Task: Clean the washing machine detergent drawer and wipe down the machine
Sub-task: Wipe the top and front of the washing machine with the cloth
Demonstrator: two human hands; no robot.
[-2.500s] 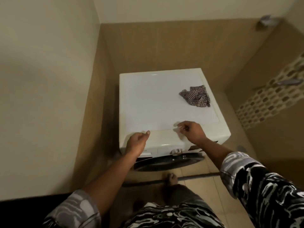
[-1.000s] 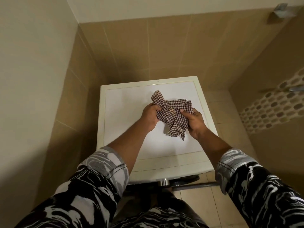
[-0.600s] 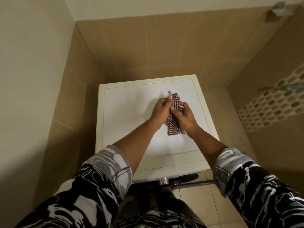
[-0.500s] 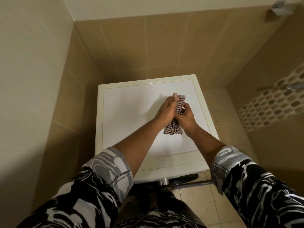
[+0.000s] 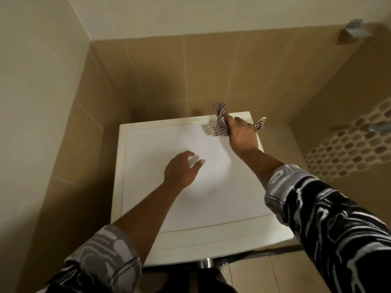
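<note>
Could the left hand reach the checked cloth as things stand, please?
Probably yes: nothing lies on the washing machine top between the open left hand and the checked cloth the right hand grips.

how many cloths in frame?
1. The checked cloth is gripped in the right hand at the far right corner of the washing machine top. Others could be hidden below; the machine's front is out of view.

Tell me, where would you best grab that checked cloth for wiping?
Around its bunched middle, from above and the near side, as the right hand does: the checked cloth is crumpled into a wad on the washing machine top, with loose ends sticking out on both sides.
</note>
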